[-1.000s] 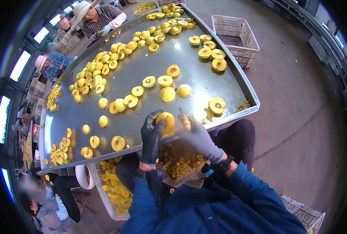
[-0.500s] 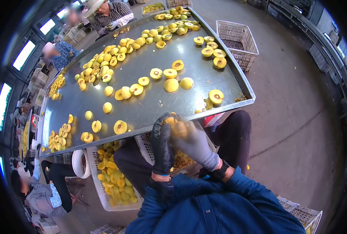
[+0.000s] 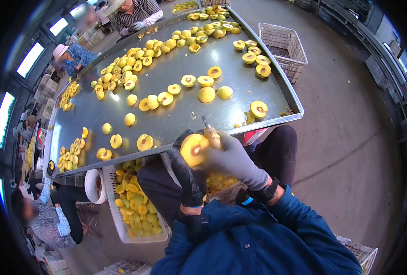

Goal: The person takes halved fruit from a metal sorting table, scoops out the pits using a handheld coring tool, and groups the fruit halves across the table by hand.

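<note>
My left hand (image 3: 187,172), in a black glove, holds a yellow fruit half (image 3: 193,150) with its cut face and brown centre turned up. In a grey glove, my right hand (image 3: 236,160) grips a small knife (image 3: 214,136) with a light handle and touches the fruit's right side; its fingertips are blurred. Both hands are at the near edge of the metal table (image 3: 166,123). Beyond them, halved fruits (image 3: 206,95) lie scattered on it, one large half (image 3: 259,109) near the right corner.
Below the table, a white crate (image 3: 121,224) of yellow fruit pieces stands beside a white bucket (image 3: 92,185). Another crate (image 3: 283,43) is on the floor at the right. Co-workers (image 3: 137,16) sit along the far and left sides. Scraps lie in a container under my hands.
The fruit in my left hand now shows its cut face, and the knife points up beside it. Both hands have risen slightly from half a second ago. The view has shifted a little.
</note>
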Demonstrator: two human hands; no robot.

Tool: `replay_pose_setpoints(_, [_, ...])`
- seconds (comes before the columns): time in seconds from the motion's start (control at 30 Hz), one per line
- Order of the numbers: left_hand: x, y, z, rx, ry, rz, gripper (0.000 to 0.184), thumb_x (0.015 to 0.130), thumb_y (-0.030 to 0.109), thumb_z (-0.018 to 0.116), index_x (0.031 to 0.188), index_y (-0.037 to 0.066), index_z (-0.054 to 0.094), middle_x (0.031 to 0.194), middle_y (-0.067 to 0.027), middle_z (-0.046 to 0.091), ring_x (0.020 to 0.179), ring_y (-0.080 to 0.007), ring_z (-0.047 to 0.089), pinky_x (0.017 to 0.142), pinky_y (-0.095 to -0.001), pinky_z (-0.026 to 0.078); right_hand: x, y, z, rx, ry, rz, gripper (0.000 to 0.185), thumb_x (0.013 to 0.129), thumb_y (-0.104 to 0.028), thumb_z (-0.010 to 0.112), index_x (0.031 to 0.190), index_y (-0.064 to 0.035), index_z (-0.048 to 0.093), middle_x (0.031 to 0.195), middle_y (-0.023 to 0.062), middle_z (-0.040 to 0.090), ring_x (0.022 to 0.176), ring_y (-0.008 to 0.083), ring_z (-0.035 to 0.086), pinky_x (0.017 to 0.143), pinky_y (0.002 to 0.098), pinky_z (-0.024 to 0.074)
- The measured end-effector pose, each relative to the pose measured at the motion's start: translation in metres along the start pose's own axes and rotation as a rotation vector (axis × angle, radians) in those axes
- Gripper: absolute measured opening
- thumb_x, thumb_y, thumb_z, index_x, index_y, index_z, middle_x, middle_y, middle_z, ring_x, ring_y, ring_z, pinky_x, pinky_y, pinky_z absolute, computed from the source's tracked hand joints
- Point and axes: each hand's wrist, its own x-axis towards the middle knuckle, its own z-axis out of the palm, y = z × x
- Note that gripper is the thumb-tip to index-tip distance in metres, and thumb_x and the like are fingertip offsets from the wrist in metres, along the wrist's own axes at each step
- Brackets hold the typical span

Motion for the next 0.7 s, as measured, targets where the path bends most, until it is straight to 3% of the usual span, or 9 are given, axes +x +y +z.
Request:
replay_pose_setpoints(0.07, [0.004,-0.004,0.001,-0.208,0.106,-0.035,0.052,0.101,0.047,0.039,0.118,0.000,0.054,0.108,-0.0108,0.061,0.099,-0.0229,0.059,0.091,-0.0358,0.048,-0.009,-0.004,0.002,-0.440,0.048,-0.135,0.037,0.084,-0.024,0.068,0.109,-0.0018,0.053,0.074,0.0128,0.065,0.060,0.0296,0.064,0.055,0.0407,0.0495])
replay_pose_setpoints(0.13, [0.000,0.005,0.008,-0.117,0.161,0.058,0.051,0.101,0.047,0.039,0.116,0.000,0.054,0.107,-0.0104,0.061,0.098,-0.0223,0.059,0.091,-0.0350,0.048,-0.019,-0.004,0.010,-0.717,0.220,-0.392,0.033,0.085,-0.029,0.069,0.103,-0.0064,0.053,0.071,0.0192,0.063,0.066,0.0367,0.065,0.056,0.0455,0.0499])
replay_pose_setpoints(0.23, [0.003,0.000,0.002,0.015,0.183,0.093,0.053,0.102,0.047,0.036,0.122,0.000,0.051,0.109,-0.0119,0.059,0.099,-0.0221,0.058,0.090,-0.0348,0.049,-0.033,0.001,0.013,-0.823,0.222,-0.393,0.027,0.086,-0.026,0.067,0.102,-0.0091,0.053,0.070,0.0157,0.064,0.063,0.0346,0.065,0.054,0.0440,0.0500])
replay_pose_setpoints(0.27, [0.004,0.000,-0.002,0.000,0.149,0.050,0.054,0.102,0.047,0.036,0.125,0.000,0.050,0.110,-0.0124,0.059,0.099,-0.0221,0.059,0.090,-0.0349,0.049,-0.036,0.005,0.012,-0.896,0.119,-0.363,0.023,0.086,-0.022,0.066,0.102,-0.0109,0.054,0.069,0.0132,0.064,0.062,0.0333,0.065,0.052,0.0426,0.0499])
replay_pose_setpoints(0.37, [0.005,-0.003,-0.004,-0.067,0.100,0.005,0.057,0.103,0.045,0.033,0.133,-0.002,0.043,0.121,-0.0149,0.056,0.107,-0.0235,0.057,0.096,-0.0361,0.045,-0.040,0.006,0.014,-0.928,0.060,-0.371,0.020,0.086,-0.019,0.064,0.101,-0.0115,0.054,0.069,0.0119,0.063,0.064,0.0327,0.066,0.053,0.0415,0.0500])
replay_pose_setpoints(0.4, [0.003,-0.001,-0.001,-0.087,0.081,0.016,0.056,0.103,0.045,0.032,0.133,-0.002,0.043,0.122,-0.0151,0.056,0.109,-0.0239,0.056,0.098,-0.0364,0.044,-0.039,0.007,0.016,-0.942,0.053,-0.287,0.017,0.085,-0.016,0.063,0.098,-0.0113,0.053,0.073,0.0129,0.063,0.066,0.0325,0.066,0.054,0.0416,0.0501])
replay_pose_setpoints(0.5, [-0.001,0.016,0.017,-0.077,0.102,0.005,0.056,0.104,0.043,0.031,0.133,-0.003,0.043,0.126,-0.0149,0.055,0.115,-0.0237,0.053,0.104,-0.0363,0.039,-0.036,0.026,0.012,-1.210,0.017,-0.450,0.044,0.079,-0.020,0.064,0.122,-0.0159,0.052,0.089,-0.0001,0.050,0.067,0.0145,0.059,0.045,0.0295,0.0414])
replay_pose_setpoints(0.6, [-0.006,0.015,0.017,0.074,0.099,0.053,0.053,0.104,0.042,0.030,0.131,-0.003,0.044,0.122,-0.0132,0.055,0.113,-0.0225,0.053,0.104,-0.0357,0.038,-0.034,0.015,0.012,-1.025,0.021,-0.356,0.019,0.083,-0.013,0.062,0.095,-0.0070,0.048,0.078,0.0149,0.062,0.068,0.0340,0.065,0.054,0.0421,0.0499])
replay_pose_setpoints(0.7, [-0.009,0.019,0.024,0.202,0.081,0.107,0.052,0.105,0.041,0.029,0.128,-0.003,0.045,0.118,-0.0119,0.055,0.111,-0.0217,0.052,0.103,-0.0352,0.037,-0.034,0.016,0.010,-1.008,0.002,-0.394,0.019,0.083,-0.011,0.061,0.095,-0.0047,0.046,0.075,0.0145,0.061,0.066,0.0343,0.065,0.053,0.0421,0.0495])
